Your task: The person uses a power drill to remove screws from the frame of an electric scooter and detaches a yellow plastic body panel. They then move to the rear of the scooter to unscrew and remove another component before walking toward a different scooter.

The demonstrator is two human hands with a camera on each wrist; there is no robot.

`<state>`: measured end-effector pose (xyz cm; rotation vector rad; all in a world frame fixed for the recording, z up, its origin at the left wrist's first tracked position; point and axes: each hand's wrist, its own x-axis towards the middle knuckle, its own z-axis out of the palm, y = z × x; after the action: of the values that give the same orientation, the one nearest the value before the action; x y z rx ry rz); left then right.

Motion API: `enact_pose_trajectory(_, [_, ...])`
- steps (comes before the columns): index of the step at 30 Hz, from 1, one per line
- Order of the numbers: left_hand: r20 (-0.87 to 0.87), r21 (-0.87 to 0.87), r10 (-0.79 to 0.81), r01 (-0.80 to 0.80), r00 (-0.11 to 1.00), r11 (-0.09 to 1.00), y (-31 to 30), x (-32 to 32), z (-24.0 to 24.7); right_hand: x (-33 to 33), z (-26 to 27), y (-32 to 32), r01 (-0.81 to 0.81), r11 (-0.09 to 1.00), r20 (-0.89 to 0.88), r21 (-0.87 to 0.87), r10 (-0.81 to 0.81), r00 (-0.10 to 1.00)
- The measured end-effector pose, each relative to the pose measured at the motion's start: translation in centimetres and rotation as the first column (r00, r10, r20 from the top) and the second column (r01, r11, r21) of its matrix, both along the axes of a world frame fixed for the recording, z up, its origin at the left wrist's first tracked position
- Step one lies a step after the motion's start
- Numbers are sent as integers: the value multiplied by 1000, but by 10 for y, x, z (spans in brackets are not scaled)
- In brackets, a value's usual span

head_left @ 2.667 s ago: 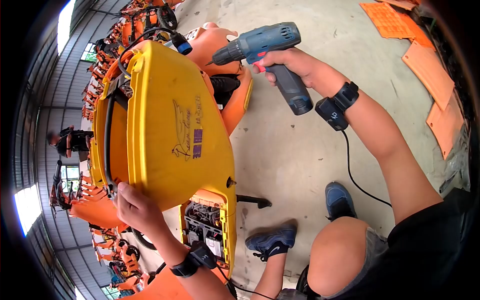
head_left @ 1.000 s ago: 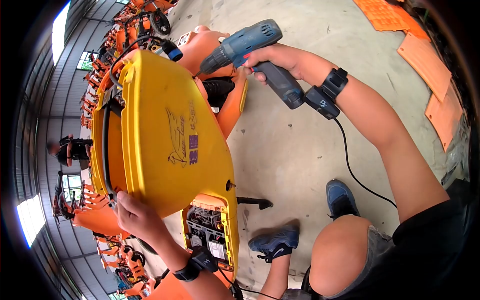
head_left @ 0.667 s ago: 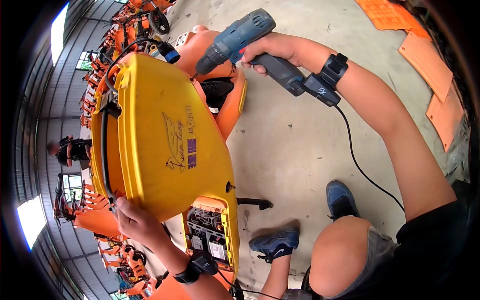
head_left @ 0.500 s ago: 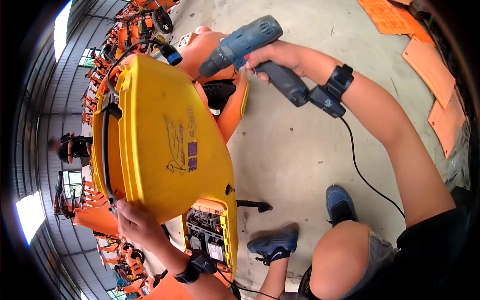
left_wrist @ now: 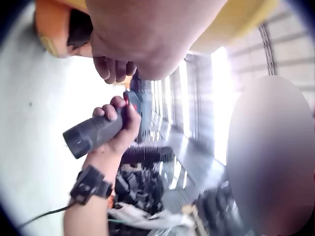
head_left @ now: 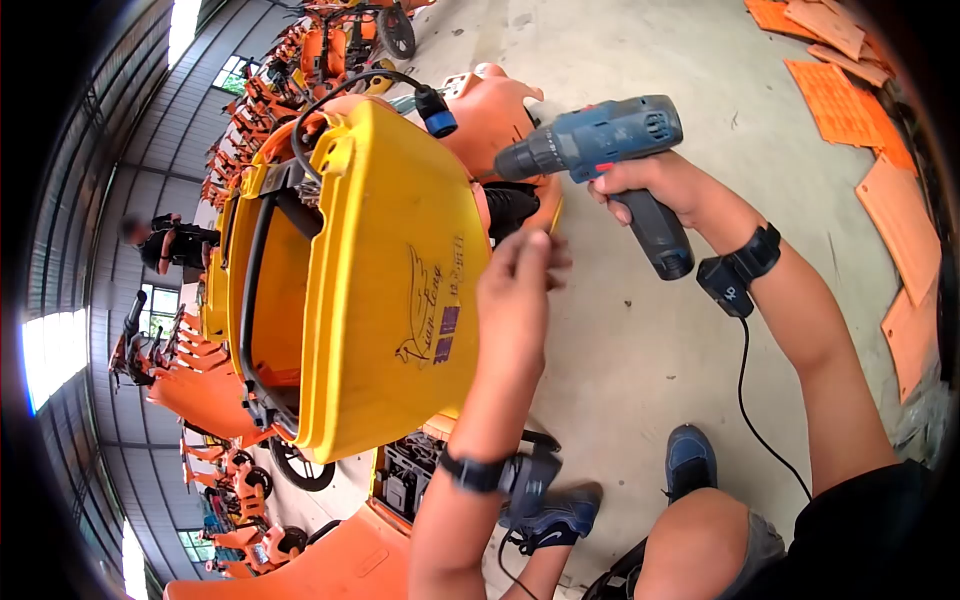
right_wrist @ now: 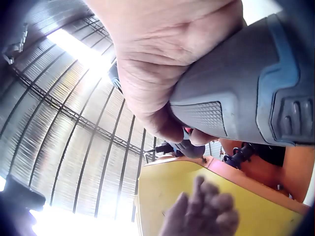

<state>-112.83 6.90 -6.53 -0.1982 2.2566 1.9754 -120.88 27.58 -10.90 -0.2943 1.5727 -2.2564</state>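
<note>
My right hand (head_left: 650, 185) grips a blue and black cordless drill (head_left: 600, 135) by its handle, as the right wrist view also shows close up. The drill's chuck (head_left: 515, 160) points left, its tip right at the upper edge of a yellow plastic body panel (head_left: 380, 270) with printed lettering. My left hand (head_left: 515, 310), blurred and with loosely bent fingers, is in front of the panel's right side, below the drill. Nothing shows in its grasp. In the left wrist view the right hand and drill handle (left_wrist: 98, 132) appear beyond the left hand's fingers.
A black cable (head_left: 255, 290) runs along the panel's open left side. Below lies an open compartment with electrical parts (head_left: 405, 480). Orange panels (head_left: 900, 220) lie on the floor at right. Rows of orange bikes and a standing person (head_left: 170, 245) are at left.
My left hand has left the panel's lower left edge and moved up and right across its front. The right hand keeps the drill at the panel's upper edge. The head view has shifted.
</note>
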Motion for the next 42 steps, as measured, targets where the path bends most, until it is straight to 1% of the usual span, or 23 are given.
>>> enact_pose_trajectory(1, [131, 348, 47, -90, 990, 933, -6, -20, -19, 0, 0, -1, -4, 1000, -7, -1, 4, 1000])
enact_pose_trajectory(3, [215, 603, 224, -310, 951, 735, -5, -51, -31, 0, 3, -2, -3, 1000, 11, -27, 4, 1000])
enact_pose_trajectory(4, [204, 612, 225, -304, 953, 730, -1, -56, -32, 2, 8, -3, 6, 999, 12, -37, -5, 1000])
enact_pose_trajectory(6, [166, 830, 253, -273, 953, 486, 10, -68, -34, 3, 12, -3, 19, 1000, 12, -7, -18, 1000])
enact_pose_trajectory(7, [156, 841, 240, -257, 958, 477, 13, -74, -30, 4, 12, -2, 31, 999, 26, 19, -31, 999])
enact_pose_trajectory(9, [255, 926, 329, -328, 909, 189, 23, -80, -22, 4, 11, 0, 20, 1000, 46, 3, -20, 999])
enact_pose_trajectory(11, [222, 945, 322, -284, 920, 160, 23, -87, -25, 3, 9, 0, 9, 1000, 28, -14, -9, 1000])
enact_pose_trajectory(14, [307, 891, 382, -404, 872, 206, 25, -89, -18, 8, 6, 4, -4, 1000, -6, 7, 4, 1000])
enact_pose_trajectory(17, [281, 880, 396, -399, 874, 256, 25, -93, -27, 24, 5, 6, 22, 998, -77, 50, -18, 997])
enact_pose_trajectory(19, [280, 873, 411, -408, 867, 266, 26, -96, -32, 43, 3, 12, 81, 997, -75, 1, -81, 994])
enact_pose_trajectory(20, [273, 865, 426, -414, 863, 283, 27, -98, -29, 58, 4, 14, 135, 989, -23, -64, -137, 990])
enact_pose_trajectory(23, [348, 828, 435, -490, 831, 274, 34, -95, -16, 90, -27, 36, 124, 982, 102, -143, -110, 989])
enact_pose_trajectory(24, [318, 827, 446, -475, 837, 301, 35, -96, -18, 102, -34, 39, 188, 959, 157, -211, -156, 975])
enact_pose_trajectory(27, [295, 822, 483, -477, 824, 311, 41, -93, -15, 130, -66, 49, 265, 898, 315, -352, -153, 937])
enact_pose_trajectory(28, [305, 814, 486, -489, 819, 313, 41, -95, -18, 133, -74, 50, 268, 897, 328, -351, -150, 933])
enact_pose_trajectory(30, [250, 859, 486, -423, 838, 287, 39, -100, -26, 144, -88, 47, 394, 838, 451, -378, -205, 869])
enact_pose_trajectory(31, [266, 842, 500, -451, 824, 297, 36, -99, -33, 146, -95, 46, 396, 833, 465, -387, -195, 864])
enact_pose_trajectory(33, [125, 909, 433, -278, 893, 312, 36, -102, -45, 143, -95, 40, 402, 807, 458, -434, -186, 869])
enact_pose_trajectory(35, [80, 883, 508, -298, 858, 364, 44, -104, -51, 132, -91, 31, 392, 819, 406, -420, -217, 888])
enact_pose_trajectory(37, [103, 865, 482, -318, 870, 389, 47, -93, -36, 115, -82, 25, 328, 852, 358, -409, -181, 916])
enact_pose_trajectory(39, [86, 849, 442, -298, 893, 436, 41, -89, -42, 94, -62, 17, 315, 864, 291, -394, -208, 934])
enact_pose_trajectory(41, [99, 876, 410, -274, 907, 396, 40, -84, -46, 77, -37, 11, 283, 913, 181, -295, -237, 955])
enact_pose_trajectory(42, [86, 906, 386, -233, 918, 354, 37, -83, -45, 71, -21, 1, 339, 909, 101, -243, -324, 941])
